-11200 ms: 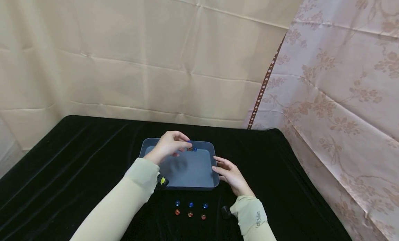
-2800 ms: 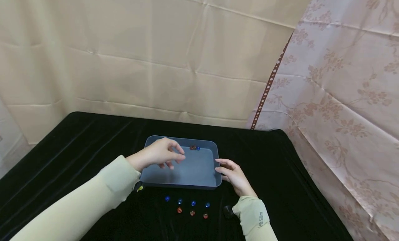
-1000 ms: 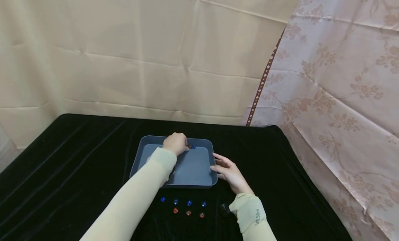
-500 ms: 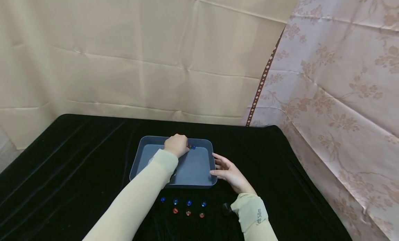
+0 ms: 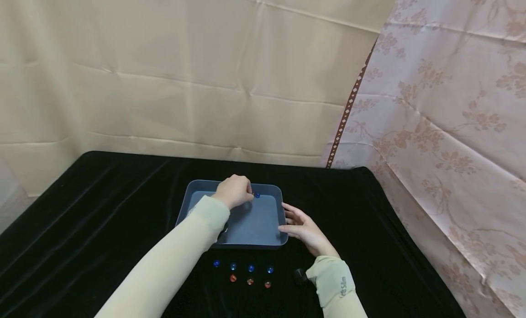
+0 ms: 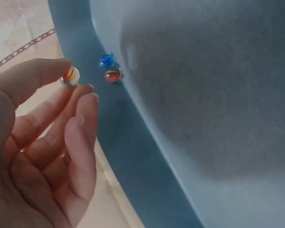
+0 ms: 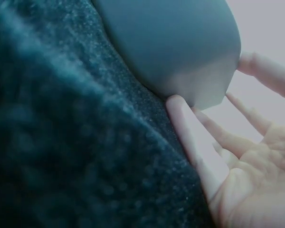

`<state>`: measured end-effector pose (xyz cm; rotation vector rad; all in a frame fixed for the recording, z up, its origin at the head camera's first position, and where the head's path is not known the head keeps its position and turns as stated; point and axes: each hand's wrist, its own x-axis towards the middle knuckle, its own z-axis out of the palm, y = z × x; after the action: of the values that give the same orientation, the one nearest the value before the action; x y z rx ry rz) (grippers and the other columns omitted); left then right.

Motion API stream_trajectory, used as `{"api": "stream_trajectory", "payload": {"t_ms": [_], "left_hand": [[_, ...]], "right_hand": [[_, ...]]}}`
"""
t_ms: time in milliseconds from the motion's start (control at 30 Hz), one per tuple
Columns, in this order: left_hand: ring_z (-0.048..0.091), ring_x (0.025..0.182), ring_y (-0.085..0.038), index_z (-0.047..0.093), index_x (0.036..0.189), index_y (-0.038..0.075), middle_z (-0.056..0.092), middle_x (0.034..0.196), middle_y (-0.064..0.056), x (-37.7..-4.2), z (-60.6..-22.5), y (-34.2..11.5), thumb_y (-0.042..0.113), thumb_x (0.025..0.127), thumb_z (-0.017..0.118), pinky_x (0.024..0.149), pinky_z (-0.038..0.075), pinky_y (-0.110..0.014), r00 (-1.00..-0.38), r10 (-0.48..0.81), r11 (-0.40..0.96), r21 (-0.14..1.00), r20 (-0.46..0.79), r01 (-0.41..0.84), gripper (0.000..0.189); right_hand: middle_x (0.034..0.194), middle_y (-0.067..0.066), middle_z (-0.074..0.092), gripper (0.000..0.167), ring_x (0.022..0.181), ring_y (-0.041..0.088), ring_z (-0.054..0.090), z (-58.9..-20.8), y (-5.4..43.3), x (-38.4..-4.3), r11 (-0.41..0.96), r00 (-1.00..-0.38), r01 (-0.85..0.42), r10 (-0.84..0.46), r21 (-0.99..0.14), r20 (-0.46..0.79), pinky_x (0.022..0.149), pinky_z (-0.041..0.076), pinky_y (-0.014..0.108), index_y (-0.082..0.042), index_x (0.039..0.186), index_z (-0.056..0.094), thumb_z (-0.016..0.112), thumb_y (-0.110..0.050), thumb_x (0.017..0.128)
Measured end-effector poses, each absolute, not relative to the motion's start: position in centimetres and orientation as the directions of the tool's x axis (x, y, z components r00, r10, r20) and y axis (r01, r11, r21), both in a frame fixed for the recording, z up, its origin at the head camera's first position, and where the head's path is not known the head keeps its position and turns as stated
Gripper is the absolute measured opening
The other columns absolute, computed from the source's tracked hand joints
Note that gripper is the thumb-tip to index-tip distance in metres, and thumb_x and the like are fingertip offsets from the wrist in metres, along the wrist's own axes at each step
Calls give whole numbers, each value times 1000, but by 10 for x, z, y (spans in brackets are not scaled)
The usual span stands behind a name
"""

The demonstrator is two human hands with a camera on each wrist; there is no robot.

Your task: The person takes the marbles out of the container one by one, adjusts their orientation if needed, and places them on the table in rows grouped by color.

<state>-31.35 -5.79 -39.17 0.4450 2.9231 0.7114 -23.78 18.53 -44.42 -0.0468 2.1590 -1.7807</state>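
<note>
My left hand (image 5: 235, 191) is over the far part of a blue-grey tray (image 5: 255, 224). In the left wrist view its thumb and a fingertip pinch a clear marble with an orange swirl (image 6: 71, 76), just off the tray. Near that grip, a blue marble (image 6: 107, 61) and an orange-red marble (image 6: 112, 73) lie together against the tray's far wall. My right hand (image 5: 305, 230) rests at the tray's right side, thumb and fairly straight fingers spread and touching the wall (image 7: 194, 71).
On the black cloth (image 5: 123, 245) in front of the tray lie two rows of marbles: several blue ones (image 5: 251, 268) and, nearer, three orange-red ones (image 5: 250, 282). A beige curtain (image 5: 164, 80) hangs behind the table, a flowered one (image 5: 448, 140) on the right.
Since 11.2 s ago, a blue marble has joined the left end of the blue row. My left hand returned to the tray and now raises an orange marble slightly. My right hand stayed.
</note>
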Motion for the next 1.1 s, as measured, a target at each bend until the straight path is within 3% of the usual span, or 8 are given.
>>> {"api": "stream_trajectory", "payload": {"t_ms": [333, 733, 933, 1100], "left_hand": [[59, 72, -14, 74, 96, 15, 70, 88, 0, -303, -380, -64, 25, 90, 72, 70, 54, -30, -928, 370, 820, 458, 35, 344, 11], [59, 69, -10, 74, 98, 15, 72, 88, 1, -289, -370, -62, 22, 90, 73, 69, 55, -27, -890, 435, 795, 406, 137, 452, 11], [67, 75, -10, 74, 99, 15, 75, 92, 1, -276, -364, -61, 26, 90, 74, 73, 58, -27, -813, 514, 768, 276, 274, 578, 14], [70, 78, -10, 74, 99, 17, 76, 95, 3, -267, -362, -64, 29, 91, 73, 70, 58, -25, -732, 573, 734, 164, 369, 658, 15]], "right_hand": [[156, 20, 36, 68, 134, 34, 48, -444, 186, -237, 219, -940, 186, -245, -958, -238, 105, 47, 46, -19, 153, 36, 67, -15, 93], [154, 19, 39, 68, 130, 32, 51, -445, 185, -237, 210, -942, 195, -234, -958, -242, 102, 49, 44, -20, 152, 37, 67, -16, 92], [154, 19, 39, 68, 131, 33, 51, -445, 185, -237, 210, -944, 190, -228, -959, -237, 102, 50, 44, -21, 152, 38, 69, -17, 91], [155, 19, 37, 68, 134, 34, 49, -445, 185, -237, 214, -940, 195, -237, -957, -244, 103, 49, 43, -22, 152, 37, 68, -17, 92]]}}
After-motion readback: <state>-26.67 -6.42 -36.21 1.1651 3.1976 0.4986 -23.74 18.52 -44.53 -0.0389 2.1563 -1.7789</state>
